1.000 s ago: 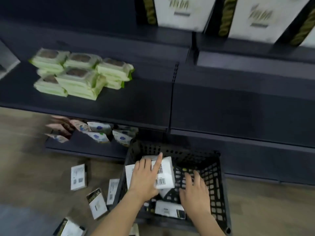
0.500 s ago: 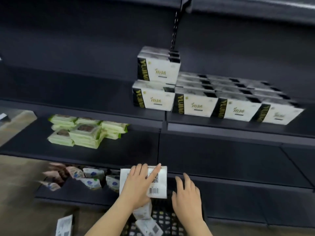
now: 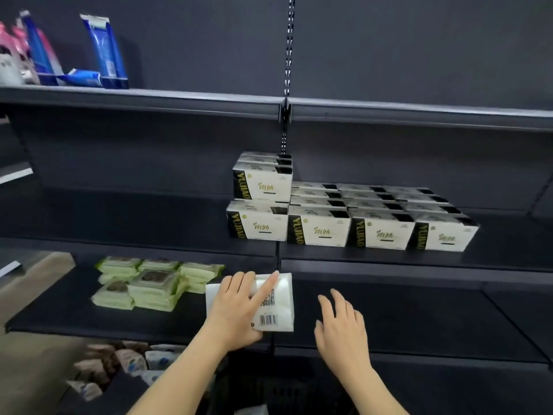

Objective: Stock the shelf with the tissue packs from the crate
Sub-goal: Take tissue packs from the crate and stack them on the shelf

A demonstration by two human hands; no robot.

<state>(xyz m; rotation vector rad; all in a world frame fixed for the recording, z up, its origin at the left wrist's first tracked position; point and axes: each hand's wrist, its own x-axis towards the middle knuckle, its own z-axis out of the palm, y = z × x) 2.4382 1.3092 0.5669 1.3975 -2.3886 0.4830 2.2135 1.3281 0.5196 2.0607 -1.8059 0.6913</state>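
My left hand [image 3: 239, 307] grips a white tissue pack [image 3: 276, 307], barcode side up, in front of the lower dark shelf [image 3: 419, 319]. My right hand [image 3: 341, 327] hovers empty beside it, fingers spread. On the shelf above [image 3: 149, 229], several white and black tissue packs [image 3: 353, 226] stand in rows, with a second layer stacked at their left end [image 3: 261, 182]. The black crate [image 3: 284, 393] shows only as a dark mesh edge at the bottom between my forearms.
Green wet-wipe packs [image 3: 149, 283] lie on the lower shelf at left. Blue and pink packets [image 3: 101, 46] stand on the top shelf at far left. Small pouches [image 3: 125, 363] fill the bottom shelf at left. A slotted upright [image 3: 287, 70] divides the shelf bays.
My view has risen from the crate to the shelves. My left hand has lifted the tissue pack out of the crate to shelf height, and my right hand has come up alongside it.
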